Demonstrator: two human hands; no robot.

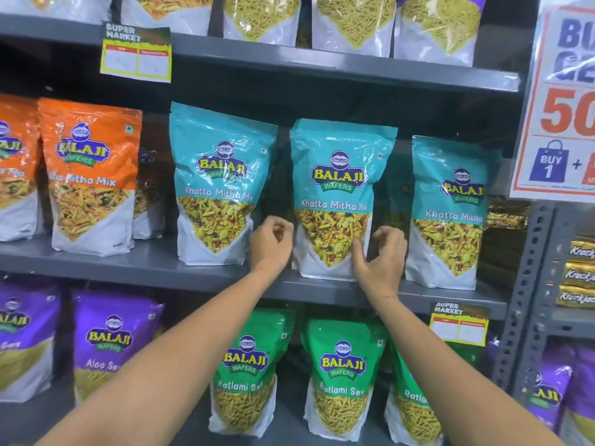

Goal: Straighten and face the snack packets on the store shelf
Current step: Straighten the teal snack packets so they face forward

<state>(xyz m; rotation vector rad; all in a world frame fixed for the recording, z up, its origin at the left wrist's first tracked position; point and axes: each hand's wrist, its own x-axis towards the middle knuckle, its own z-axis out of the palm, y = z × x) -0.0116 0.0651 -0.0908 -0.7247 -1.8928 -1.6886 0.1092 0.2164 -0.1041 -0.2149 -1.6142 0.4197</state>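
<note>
Three teal Khatta Mitha Mix packets stand upright on the middle grey shelf (154,265). The middle teal packet (338,175) faces front between my hands. My right hand (383,262) grips its lower right edge, with the thumb on the front and the fingers curled at the side. Loosely curled, my left hand (272,241) rests against its lower left edge with nothing visibly in it. The left teal packet (219,181) leans slightly left. The right teal packet (450,207) stands a little lower and further right.
Orange packets (90,169) stand at the shelf's left. Below are purple packets (109,342) and green Ratlami Sev packets (341,375). White-bottomed packets fill the top shelf. A promotion sign (560,101) hangs at the right, above gold biscuit packs (579,275). Price tags (136,54) hang on the shelf edges.
</note>
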